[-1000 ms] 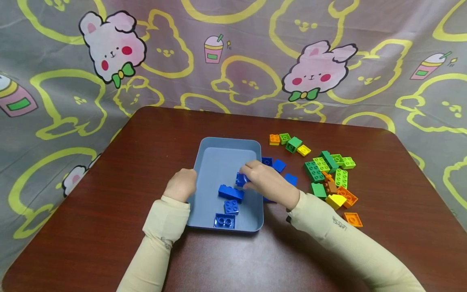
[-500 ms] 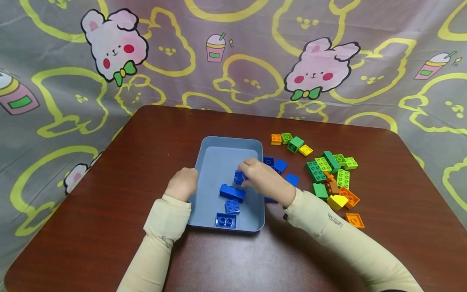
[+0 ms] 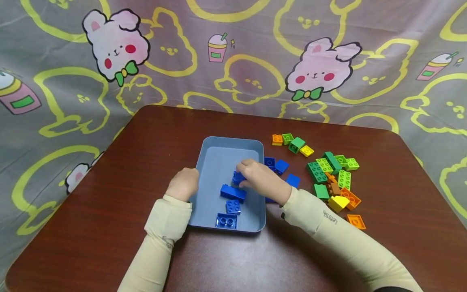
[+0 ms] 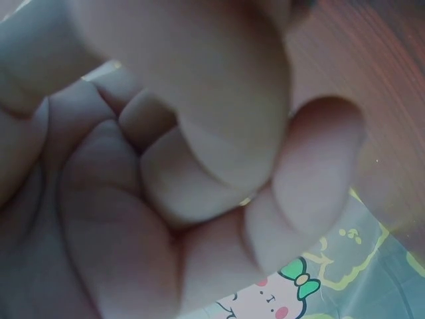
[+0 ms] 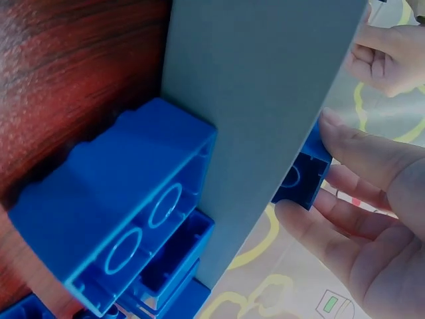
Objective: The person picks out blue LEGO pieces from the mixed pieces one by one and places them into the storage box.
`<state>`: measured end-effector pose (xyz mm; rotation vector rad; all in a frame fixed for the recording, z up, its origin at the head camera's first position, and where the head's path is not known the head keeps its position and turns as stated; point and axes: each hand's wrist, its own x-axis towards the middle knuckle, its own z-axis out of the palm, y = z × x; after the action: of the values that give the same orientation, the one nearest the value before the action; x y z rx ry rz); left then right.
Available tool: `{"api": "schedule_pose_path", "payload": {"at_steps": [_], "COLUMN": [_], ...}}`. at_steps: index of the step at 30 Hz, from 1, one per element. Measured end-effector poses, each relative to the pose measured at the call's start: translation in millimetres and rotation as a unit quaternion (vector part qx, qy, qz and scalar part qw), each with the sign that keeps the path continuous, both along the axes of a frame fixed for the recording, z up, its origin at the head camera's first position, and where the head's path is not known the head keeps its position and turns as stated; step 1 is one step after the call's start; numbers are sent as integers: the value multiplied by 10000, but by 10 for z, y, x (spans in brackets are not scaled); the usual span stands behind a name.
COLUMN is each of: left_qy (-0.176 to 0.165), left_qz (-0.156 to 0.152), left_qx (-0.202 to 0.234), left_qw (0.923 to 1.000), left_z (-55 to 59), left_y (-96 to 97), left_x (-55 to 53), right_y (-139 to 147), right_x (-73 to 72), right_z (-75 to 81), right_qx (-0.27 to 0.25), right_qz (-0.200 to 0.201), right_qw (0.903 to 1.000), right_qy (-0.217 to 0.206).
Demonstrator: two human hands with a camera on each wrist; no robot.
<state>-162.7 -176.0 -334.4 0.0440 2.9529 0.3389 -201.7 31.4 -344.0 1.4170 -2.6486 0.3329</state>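
My right hand point(image 3: 258, 176) reaches over the right side of a grey-blue tray point(image 3: 222, 162) and pinches a blue toy brick point(image 3: 238, 177) between thumb and fingers. In the right wrist view, the hollow underside of that brick point(image 5: 300, 179) shows beyond the tray's wall point(image 5: 259, 100). Near it inside the tray lie a long blue brick point(image 3: 233, 193), a square blue brick point(image 3: 233, 207) and an upturned blue brick point(image 3: 226, 221). My left hand point(image 3: 183, 183) is at the tray's left rim, fingers curled; nothing shows in its grasp in the left wrist view point(image 4: 219, 166).
Outside the tray's right wall lie several blue bricks point(image 3: 281, 166), one large in the right wrist view point(image 5: 133, 193). Farther right are green point(image 3: 316, 172), yellow point(image 3: 338, 203) and orange bricks point(image 3: 355, 221). A short row with a yellow brick point(image 3: 307, 151) lies behind. A patterned cloth point(image 3: 251, 73) hangs past the table.
My right hand has shifted slightly left over the tray with the blue brick. The left hand stays at the tray's left rim, and the other bricks keep their places.
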Motion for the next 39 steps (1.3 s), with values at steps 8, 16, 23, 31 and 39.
{"api": "schedule_pose_path", "payload": {"at_steps": [8, 16, 23, 31, 39], "left_qy": [-75, -58, -59, 91, 90], "left_qz": [31, 25, 27, -12, -27], "left_qx": [24, 25, -16, -12, -40], "left_qw": [10000, 10000, 10000, 10000, 9999], "left_z": [6, -5, -6, -27, -22], "left_y": [-5, -6, -6, -17, -13], "left_x": [0, -10, -20, -13, -9], "right_y": [-48, -75, -102, -134, -144], "right_x": [-21, -37, -71, -73, -62], "right_z": [-1, -18, -32, -75, -124], "right_qx": [38, 46, 67, 216, 306], "right_qz": [41, 27, 84, 108, 120], "right_qw": [10000, 10000, 9998, 9997, 9994], "right_qy": [44, -42, -145, -32, 53]}}
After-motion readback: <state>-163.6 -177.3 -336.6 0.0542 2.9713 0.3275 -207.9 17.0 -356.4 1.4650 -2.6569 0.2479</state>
